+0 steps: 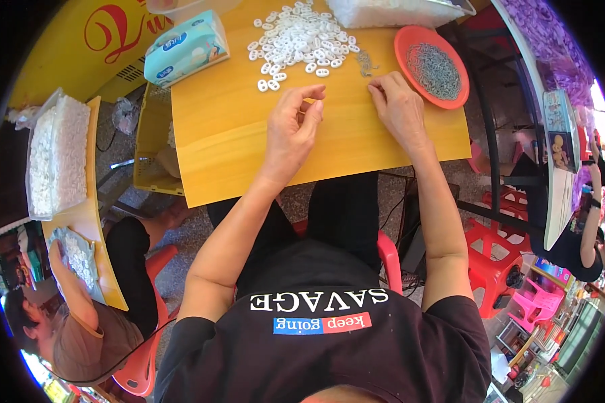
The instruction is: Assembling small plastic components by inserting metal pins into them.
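A pile of small white oval plastic pieces with two holes each [299, 40] lies at the far middle of the yellow table [249, 161]. Just in front of it my left hand [294, 127] hovers with fingers half curled, its thumb apart from the forefinger and nothing visible between them. To its right my right hand [400, 111] is bent down at the tabletop, thumb and fingertips drawn together; whatever is in them is hidden. Next to those fingertips is a little heap of small grey metal pieces [365, 64]. More of the same metal pieces [433, 74] fill a red plate [458, 99] beside my right hand.
A tissue pack [188, 50] stands at the table's far left. Clear tubs [396, 12] of white parts sit at the back. At left, a person [81, 329] works at another table beside a full clear box [59, 158]. Red stools [494, 262] stand at right.
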A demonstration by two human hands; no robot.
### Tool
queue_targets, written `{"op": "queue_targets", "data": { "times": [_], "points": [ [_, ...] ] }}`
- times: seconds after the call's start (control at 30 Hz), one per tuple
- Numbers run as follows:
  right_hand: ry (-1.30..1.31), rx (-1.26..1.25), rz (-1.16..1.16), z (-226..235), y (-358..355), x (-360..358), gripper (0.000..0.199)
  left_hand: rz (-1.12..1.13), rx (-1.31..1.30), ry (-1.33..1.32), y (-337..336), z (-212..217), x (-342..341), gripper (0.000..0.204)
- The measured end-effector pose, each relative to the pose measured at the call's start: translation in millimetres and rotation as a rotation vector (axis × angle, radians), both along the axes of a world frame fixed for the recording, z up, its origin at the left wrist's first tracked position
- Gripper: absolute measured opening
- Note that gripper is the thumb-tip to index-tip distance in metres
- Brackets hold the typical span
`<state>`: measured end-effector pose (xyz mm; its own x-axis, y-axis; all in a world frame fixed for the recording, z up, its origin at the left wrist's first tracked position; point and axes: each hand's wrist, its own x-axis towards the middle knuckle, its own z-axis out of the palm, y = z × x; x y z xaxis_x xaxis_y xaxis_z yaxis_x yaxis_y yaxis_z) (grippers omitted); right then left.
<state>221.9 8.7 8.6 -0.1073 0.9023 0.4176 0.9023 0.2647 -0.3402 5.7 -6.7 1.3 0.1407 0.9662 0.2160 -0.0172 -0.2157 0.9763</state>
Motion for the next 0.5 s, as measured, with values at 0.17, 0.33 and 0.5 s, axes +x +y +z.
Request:
{"op": "queue_targets", "data": {
  "times": [0.17,0.33,0.5],
  "points": [
    [0.024,0.035,0.082,1,2,0,0.007,-0.002,-0.057,-0.032,1,-9,1,0.019],
    [0.372,0.016,0.082,12,-4,-11,0.012,-0.025,-0.07,-0.044,1,-10,2,0.017],
    [0.418,0.195,0.126,21,-6,-28,0.019,-0.008,-0.024,-0.002,-2,-5,3,0.016]
  ]
}}
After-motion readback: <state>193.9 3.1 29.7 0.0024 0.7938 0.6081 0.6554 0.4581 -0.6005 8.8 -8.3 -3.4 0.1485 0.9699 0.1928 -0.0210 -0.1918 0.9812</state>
